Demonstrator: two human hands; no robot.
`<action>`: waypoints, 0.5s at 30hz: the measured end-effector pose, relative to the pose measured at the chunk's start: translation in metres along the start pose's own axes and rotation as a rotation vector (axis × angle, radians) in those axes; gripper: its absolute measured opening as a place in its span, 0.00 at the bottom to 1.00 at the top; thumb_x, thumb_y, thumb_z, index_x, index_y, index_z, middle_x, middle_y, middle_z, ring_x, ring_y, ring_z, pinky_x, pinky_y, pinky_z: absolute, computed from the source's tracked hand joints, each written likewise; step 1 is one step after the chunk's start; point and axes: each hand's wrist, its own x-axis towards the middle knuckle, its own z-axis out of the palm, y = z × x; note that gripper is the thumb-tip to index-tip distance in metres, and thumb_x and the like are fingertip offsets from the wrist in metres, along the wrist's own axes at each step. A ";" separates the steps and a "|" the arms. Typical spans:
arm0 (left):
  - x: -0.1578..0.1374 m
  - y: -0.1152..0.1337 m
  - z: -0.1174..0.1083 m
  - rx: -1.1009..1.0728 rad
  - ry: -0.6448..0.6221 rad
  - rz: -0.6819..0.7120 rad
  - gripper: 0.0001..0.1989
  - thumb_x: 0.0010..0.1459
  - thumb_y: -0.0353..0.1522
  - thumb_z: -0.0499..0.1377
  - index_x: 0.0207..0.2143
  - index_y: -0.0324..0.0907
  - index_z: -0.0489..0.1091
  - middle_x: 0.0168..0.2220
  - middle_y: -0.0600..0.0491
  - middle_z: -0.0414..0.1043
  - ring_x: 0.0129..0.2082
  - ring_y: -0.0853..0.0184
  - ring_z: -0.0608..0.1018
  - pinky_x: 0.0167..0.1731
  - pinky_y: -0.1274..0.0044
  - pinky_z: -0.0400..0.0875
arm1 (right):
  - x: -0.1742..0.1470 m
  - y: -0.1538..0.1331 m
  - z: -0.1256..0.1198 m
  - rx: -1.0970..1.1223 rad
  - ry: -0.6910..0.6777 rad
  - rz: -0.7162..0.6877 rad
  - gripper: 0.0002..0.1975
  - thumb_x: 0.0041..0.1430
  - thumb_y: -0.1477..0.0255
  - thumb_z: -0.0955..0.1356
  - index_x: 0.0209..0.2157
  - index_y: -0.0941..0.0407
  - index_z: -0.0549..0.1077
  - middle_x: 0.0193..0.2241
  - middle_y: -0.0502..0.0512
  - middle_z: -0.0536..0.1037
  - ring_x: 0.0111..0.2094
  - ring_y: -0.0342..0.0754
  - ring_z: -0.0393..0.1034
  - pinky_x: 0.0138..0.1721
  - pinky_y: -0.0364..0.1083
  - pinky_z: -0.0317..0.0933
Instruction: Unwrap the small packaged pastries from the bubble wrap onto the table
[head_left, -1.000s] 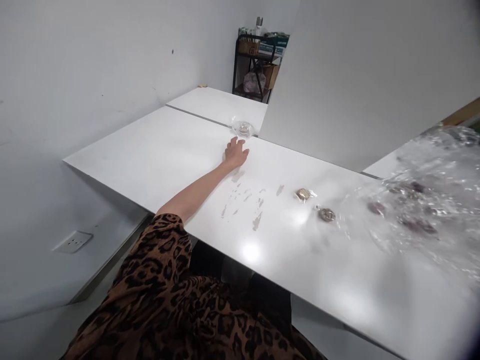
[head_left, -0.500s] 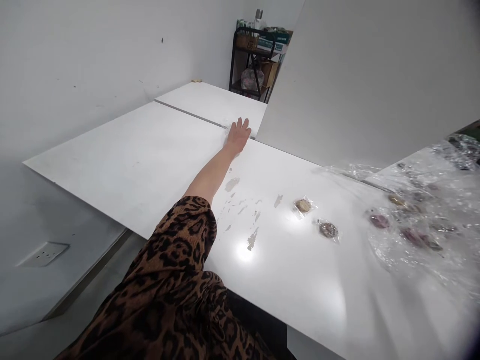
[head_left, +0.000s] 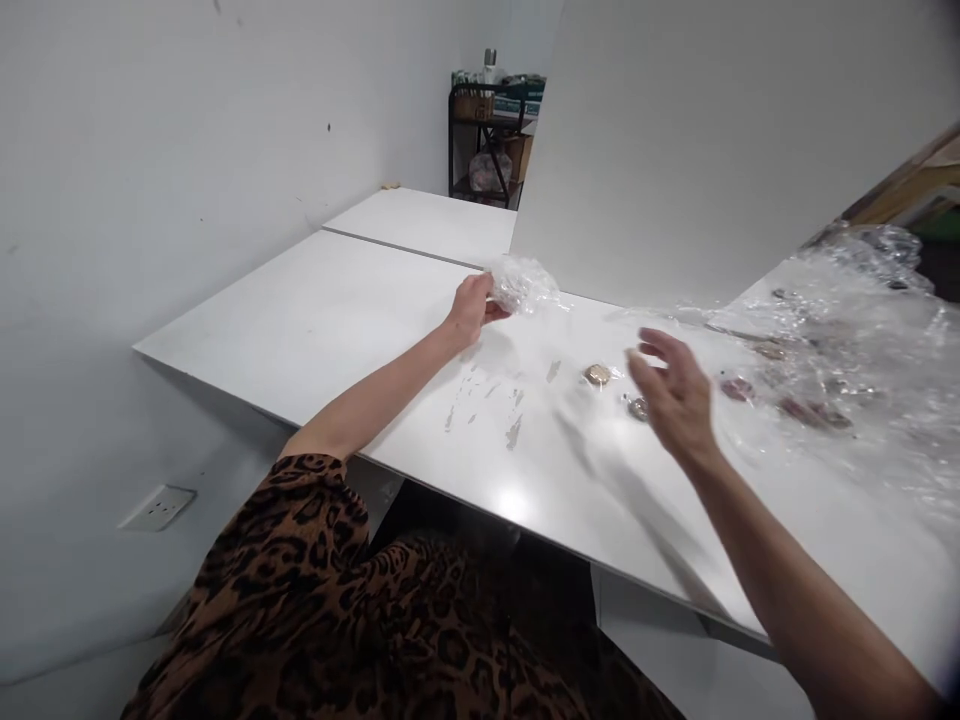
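My left hand is closed on a crumpled clear plastic bag, above the far side of the white table. Over the table's right half hovers my right hand, its fingers apart and nothing seen in them. Just left of it lie a small round gold-coloured item in clear wrap and a darker round wrapped item, partly behind my fingers. Farther right, a heap of clear plastic wrap holds several small pinkish and brown pieces.
A tall pale panel stands along the table's far edge. Behind it is a black shelf rack with boxes. On the left are a wall and a socket. Grey worn patches mark the tabletop.
My left hand has drawn back a little and now lifts the crumpled plastic bag. My right hand has come into view from the right, over the small wrapped items.
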 end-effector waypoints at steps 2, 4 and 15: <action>-0.037 -0.006 0.005 -0.012 -0.048 -0.080 0.07 0.65 0.34 0.57 0.35 0.43 0.61 0.32 0.55 0.72 0.28 0.71 0.77 0.36 0.73 0.74 | -0.012 -0.021 0.030 0.066 -0.073 -0.035 0.31 0.59 0.51 0.72 0.59 0.49 0.69 0.62 0.61 0.69 0.56 0.55 0.70 0.44 0.53 0.71; -0.065 -0.012 0.004 0.015 -0.074 -0.136 0.07 0.65 0.34 0.57 0.34 0.42 0.60 0.31 0.56 0.71 0.26 0.71 0.76 0.34 0.74 0.74 | -0.022 -0.035 0.045 0.105 -0.091 -0.058 0.27 0.57 0.50 0.73 0.53 0.51 0.74 0.54 0.59 0.75 0.47 0.52 0.73 0.40 0.51 0.71; -0.123 -0.029 -0.038 0.218 -0.635 -0.293 0.13 0.59 0.37 0.67 0.29 0.40 0.67 0.25 0.58 0.63 0.22 0.77 0.66 0.23 0.82 0.63 | -0.011 -0.037 0.010 0.830 0.324 0.571 0.11 0.66 0.68 0.67 0.30 0.55 0.65 0.26 0.50 0.74 0.23 0.40 0.69 0.18 0.38 0.61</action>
